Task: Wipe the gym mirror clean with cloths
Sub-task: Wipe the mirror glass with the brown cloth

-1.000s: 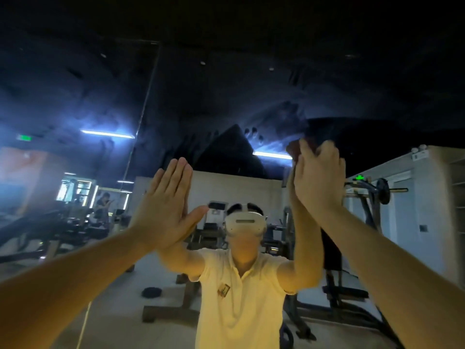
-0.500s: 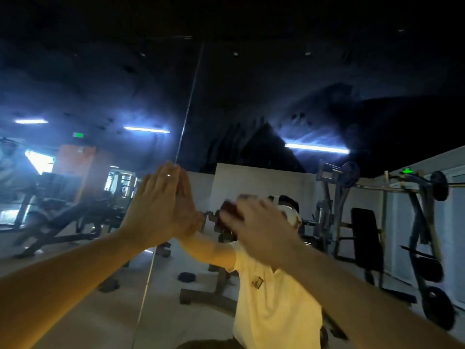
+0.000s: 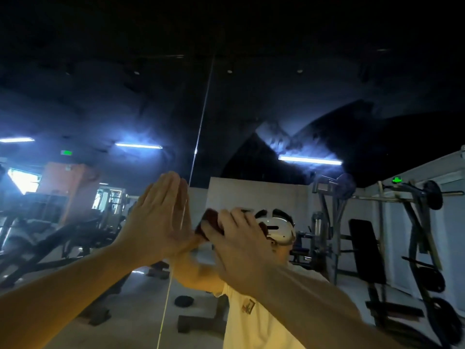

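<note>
Here we are right up at the mirror, with both arms raised to the glass. The left hand lies flat on it, fingers straight and close together, palm against the pane just beside the seam where two panels meet. There's nothing in that grip; it looks like a brace. The right hand is the working one: its grip is curled over a dark reddish cloth, pressing the wad onto the glass just to the right of the left hand, partly over the reflection of the white headset. So where does the job stand? Judging by the glass, well short of finished. Above the cloth there's a darker, clearer wedge that reads as a wiped patch. But round the reflected strip light hang pale hazy smears, and more haze glows across the upper left panel. I'd call this mid-task: one patch near the centre cleared, with the high reaches and the left panel to do. Only the one cloth is showing; whether a second is about, I can't tell. The lower glass is mostly behind the arms, so no verdict there.
</note>
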Demonstrator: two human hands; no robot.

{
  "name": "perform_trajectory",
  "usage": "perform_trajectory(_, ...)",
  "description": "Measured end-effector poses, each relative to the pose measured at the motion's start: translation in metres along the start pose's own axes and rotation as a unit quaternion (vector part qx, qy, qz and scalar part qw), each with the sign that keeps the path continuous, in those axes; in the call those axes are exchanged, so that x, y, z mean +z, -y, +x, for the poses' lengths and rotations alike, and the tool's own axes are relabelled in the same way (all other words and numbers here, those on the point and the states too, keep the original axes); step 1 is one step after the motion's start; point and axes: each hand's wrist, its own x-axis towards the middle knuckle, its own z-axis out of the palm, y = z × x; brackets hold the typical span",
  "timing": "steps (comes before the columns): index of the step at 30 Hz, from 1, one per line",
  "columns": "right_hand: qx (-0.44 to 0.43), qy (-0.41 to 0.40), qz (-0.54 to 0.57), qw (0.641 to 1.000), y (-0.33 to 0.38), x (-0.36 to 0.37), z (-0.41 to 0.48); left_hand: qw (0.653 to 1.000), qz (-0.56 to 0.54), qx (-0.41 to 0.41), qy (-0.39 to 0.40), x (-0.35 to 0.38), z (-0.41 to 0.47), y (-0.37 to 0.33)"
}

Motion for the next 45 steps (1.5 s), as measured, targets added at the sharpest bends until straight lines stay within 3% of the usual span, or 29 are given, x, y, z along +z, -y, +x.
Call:
perform_trajectory(3,-0.128,0.031,-0.068,0.989,-0.031,-0.009,0.010,0.997,0.050,0.055,0.029,0.007,-0.007,0.009)
perform_trajectory(4,-0.103,0.004,-0.102,0.989,-0.052,-0.015,0.029,0.997,0.052,0.045,0.041,0.009,-0.008,0.012)
perform_trajectory(6,0.025,-0.083,-0.136,0.987,-0.096,-0.031,0.078,0.998,0.040,0.036,0.029,0.012,-0.007,0.014)
perform_trajectory(8,0.138,-0.087,-0.149,0.975,-0.127,-0.041,0.118,0.998,0.027,0.053,0.011,0.013,-0.008,0.016)
perform_trajectory(10,0.229,-0.096,-0.128,0.960,-0.124,-0.036,0.137,0.998,0.017,0.067,-0.001,0.013,-0.009,0.020)
perform_trajectory(12,0.253,-0.105,-0.105,0.956,-0.086,-0.019,0.129,0.996,0.005,0.084,-0.030,0.013,-0.008,0.023)
perform_trajectory(16,0.033,-0.021,-0.018,0.999,-0.005,0.009,0.054,0.992,-0.037,0.068,-0.099,0.011,-0.002,0.042)
perform_trajectory(19,-0.128,0.047,-0.032,0.990,-0.022,-0.004,0.047,0.994,-0.024,0.046,-0.093,0.018,0.001,0.052)
perform_trajectory(20,-0.115,0.036,-0.036,0.992,-0.038,-0.010,0.061,0.995,-0.017,0.045,-0.086,0.021,0.001,0.053)
perform_trajectory(24,0.107,-0.076,-0.127,0.983,-0.101,-0.027,0.154,0.994,-0.006,0.051,-0.091,0.028,0.001,0.058)
perform_trajectory(27,0.239,-0.107,-0.117,0.958,-0.087,-0.013,0.185,0.993,-0.004,0.067,-0.093,0.030,0.001,0.062)
perform_trajectory(28,0.240,-0.113,-0.107,0.958,-0.068,-0.005,0.181,0.993,-0.012,0.069,-0.091,0.030,0.001,0.063)
perform_trajectory(30,0.177,-0.096,-0.082,0.976,-0.024,0.011,0.152,0.993,-0.041,0.072,-0.086,0.029,0.000,0.067)
perform_trajectory(33,0.035,-0.009,-0.015,0.999,0.018,0.021,0.078,0.986,-0.094,0.095,-0.101,0.025,-0.001,0.075)
perform_trajectory(37,-0.172,0.112,-0.047,0.978,0.001,-0.003,0.056,0.985,-0.099,0.098,-0.099,0.026,-0.002,0.073)
perform_trajectory(39,-0.084,0.053,-0.089,0.991,-0.037,-0.022,0.099,0.986,-0.092,0.094,-0.098,0.026,-0.002,0.071)
perform_trajectory(42,0.179,-0.055,-0.143,0.972,-0.091,-0.028,0.150,0.990,-0.089,0.077,-0.077,0.023,-0.002,0.068)
perform_trajectory(45,0.269,-0.091,-0.131,0.950,-0.058,-0.006,0.145,0.995,-0.053,0.065,-0.058,0.023,-0.001,0.067)
